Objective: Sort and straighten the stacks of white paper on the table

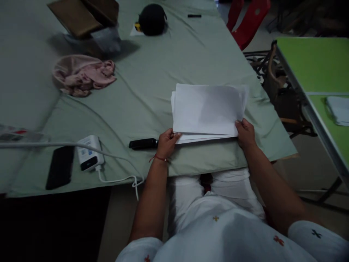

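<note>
A loose stack of white paper sheets (204, 109) lies at the front edge of the cloth-covered table, its layers slightly out of line. My left hand (167, 142) pinches the near left corner between thumb and fingers. At the near right corner, my right hand (245, 133) grips the sheets with its thumb on top. Just left of my left hand is a black stapler-like object (143, 144), partly hidden behind that hand.
A white power bank (90, 153) with a cable and a black phone (60, 167) lie at the left front. Farther back are a pink cloth (84, 74), a brown box (79, 18), a black rounded object (152, 19) and a black marker (194, 16). A green table (319, 65) stands right.
</note>
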Available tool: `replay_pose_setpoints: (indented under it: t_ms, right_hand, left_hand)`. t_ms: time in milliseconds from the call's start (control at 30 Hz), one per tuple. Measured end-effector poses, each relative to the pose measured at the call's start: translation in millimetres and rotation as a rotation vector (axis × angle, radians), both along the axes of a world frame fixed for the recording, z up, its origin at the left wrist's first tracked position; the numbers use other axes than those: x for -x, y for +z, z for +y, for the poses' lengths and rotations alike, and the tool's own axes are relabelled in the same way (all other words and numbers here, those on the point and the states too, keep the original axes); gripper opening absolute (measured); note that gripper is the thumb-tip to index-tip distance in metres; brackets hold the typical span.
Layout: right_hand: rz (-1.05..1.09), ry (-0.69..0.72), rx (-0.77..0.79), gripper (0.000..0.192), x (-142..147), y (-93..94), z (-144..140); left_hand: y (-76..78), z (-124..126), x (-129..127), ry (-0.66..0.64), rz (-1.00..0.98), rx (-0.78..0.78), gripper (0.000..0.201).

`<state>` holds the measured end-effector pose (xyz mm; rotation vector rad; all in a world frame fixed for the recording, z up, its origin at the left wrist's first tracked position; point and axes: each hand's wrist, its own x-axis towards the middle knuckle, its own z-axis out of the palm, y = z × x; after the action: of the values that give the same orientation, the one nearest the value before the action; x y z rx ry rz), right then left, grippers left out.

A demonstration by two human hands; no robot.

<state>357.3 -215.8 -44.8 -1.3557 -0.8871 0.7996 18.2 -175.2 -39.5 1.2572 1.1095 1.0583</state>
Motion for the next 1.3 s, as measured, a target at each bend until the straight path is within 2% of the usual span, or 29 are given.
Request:
replay_pose_setpoints:
  t_ms: [200,433,533,667,767,900,1100,1200,1300]
  right_hand:
    - [0.055,-0.002,-0.006,0.033,0.6,-0.8,1.9]
    - [0.076,0.005,-0.031,0.033,-1.2,-3.4,1.9]
    - [0.099,0.021,-0.021,0.036,-1.2,-3.2,1.2]
    - [0.11,0.025,-0.012,0.038,-2.0,-3.1,0.3]
    - [0.143,0.034,-0.025,0.038,-2.9,-3.0,0.1]
    - [0.169,0.081,-0.045,0.039,-5.4,-3.4,0.1]
    - [0.191,0.101,-0.041,0.039,-7.7,-2.6,-0.4]
    - [0.185,0.111,-0.04,0.04,-6.2,-0.7,-1.0]
    - [0.207,0.092,-0.036,0.041,-5.2,0.8,-1.5]
  left_hand:
    - [2.2,-1.1,0.5,0.079,0.009,0.003,0.046]
    - [4.8,-2.1,-0.6,-0.03,-0.151,0.056,0.044]
    - [4.0,-1.3,-0.7,0.006,-0.166,0.052,0.042]
    - [3.1,0.4,-2.3,0.111,-0.174,-0.022,0.057]
    - [-0.1,2.9,-2.5,0.153,-0.174,-0.089,0.059]
    - [-2.9,3.6,-0.3,0.093,-0.258,-0.122,0.066]
    - [4.4,-1.9,2.2,0.018,-0.468,-0.045,0.07]
    - [3.9,-0.1,1.6,0.092,-0.506,-0.004,0.064]
    - [-0.9,4.1,-0.2,0.15,-0.459,0.034,0.051]
